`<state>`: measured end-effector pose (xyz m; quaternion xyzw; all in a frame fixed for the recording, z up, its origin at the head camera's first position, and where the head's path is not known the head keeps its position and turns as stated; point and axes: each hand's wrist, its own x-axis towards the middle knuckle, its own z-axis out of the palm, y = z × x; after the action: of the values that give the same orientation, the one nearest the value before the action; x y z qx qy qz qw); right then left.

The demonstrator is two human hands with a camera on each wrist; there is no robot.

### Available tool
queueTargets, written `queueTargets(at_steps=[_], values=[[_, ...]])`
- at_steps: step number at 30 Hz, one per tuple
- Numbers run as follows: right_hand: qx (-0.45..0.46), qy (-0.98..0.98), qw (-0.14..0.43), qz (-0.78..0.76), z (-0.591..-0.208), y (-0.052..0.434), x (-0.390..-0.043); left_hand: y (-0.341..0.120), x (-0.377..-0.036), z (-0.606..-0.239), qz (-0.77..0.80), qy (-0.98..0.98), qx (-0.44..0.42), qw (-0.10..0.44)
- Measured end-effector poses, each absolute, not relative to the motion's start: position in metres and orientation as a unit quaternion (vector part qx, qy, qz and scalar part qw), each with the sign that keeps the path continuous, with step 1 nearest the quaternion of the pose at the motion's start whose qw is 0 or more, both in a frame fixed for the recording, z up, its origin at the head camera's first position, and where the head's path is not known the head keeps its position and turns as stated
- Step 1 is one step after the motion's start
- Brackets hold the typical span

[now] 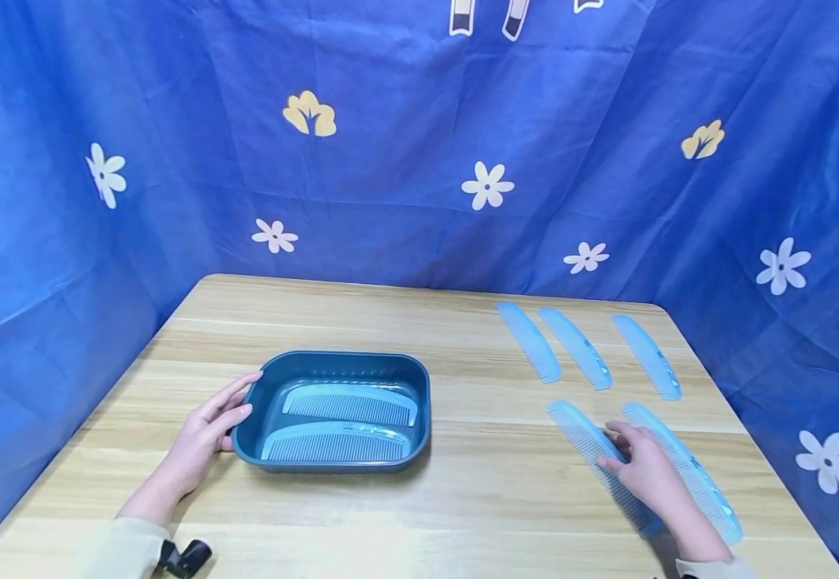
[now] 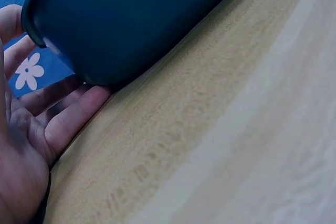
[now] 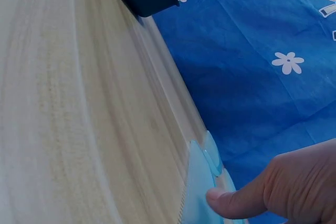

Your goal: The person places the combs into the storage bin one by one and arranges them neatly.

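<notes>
The right hand [image 1: 647, 470] lies over the near-left comb [image 1: 596, 458] of a pair on the table, fingers bent down onto its spine. In the right wrist view the thumb [image 3: 236, 200] presses against the pale blue edge of that comb [image 3: 197, 192]. The comb looks flat on the wood, so this reads as a grip just being taken, not a lift. Just to the right of the hand, almost touching it, lies the second comb of the pair [image 1: 687, 466], parallel to the first.

Beyond the hand, toward the far edge of the table, three more combs [image 1: 581, 347] lie side by side, apart from one another and untouched.

Well to the left, the left hand [image 1: 205, 438] rests open against the left wall of a dark teal plastic tub [image 1: 422, 402], its straight fingers [image 2: 68, 121] touching the outside near the base and steadying it rather than clasping it. Inside the tub two combs [image 1: 347, 402] lie flat, one behind the other.

By the count, two combs are in the tub and five are out on the wooden table [image 1: 477, 498], so the work looks under halfway.

The combs are all alike: translucent light blue plastic, long and slightly curved, fine teeth along one side; the one right of the hand shows small openings in its spine.
</notes>
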<state>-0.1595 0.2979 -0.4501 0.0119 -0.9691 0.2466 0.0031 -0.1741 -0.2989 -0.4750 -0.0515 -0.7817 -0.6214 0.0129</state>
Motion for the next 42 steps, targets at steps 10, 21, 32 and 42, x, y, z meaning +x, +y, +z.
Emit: queueTargets(at_steps=[10, 21, 32, 42], values=[[0.003, -0.971, -0.032, 0.236, -0.448, 0.299, -0.167, -0.298, -0.172, -0.475, -0.621, -0.782, -0.052, 0.016], [0.0, -0.972, -0.056, 0.227, -0.445, 0.296, -0.173, -0.298, -0.172, -0.474, -0.624, -0.779, -0.056, 0.019], [0.011, -0.956, -0.07, 0.284, -0.448, 0.302, -0.174, -0.298, -0.172, -0.476, -0.622, -0.78, -0.061, 0.017], [-0.007, -0.943, -0.065, 0.325, -0.452, 0.304, -0.173, -0.298, -0.174, -0.473, -0.629, -0.774, -0.07, 0.021]])
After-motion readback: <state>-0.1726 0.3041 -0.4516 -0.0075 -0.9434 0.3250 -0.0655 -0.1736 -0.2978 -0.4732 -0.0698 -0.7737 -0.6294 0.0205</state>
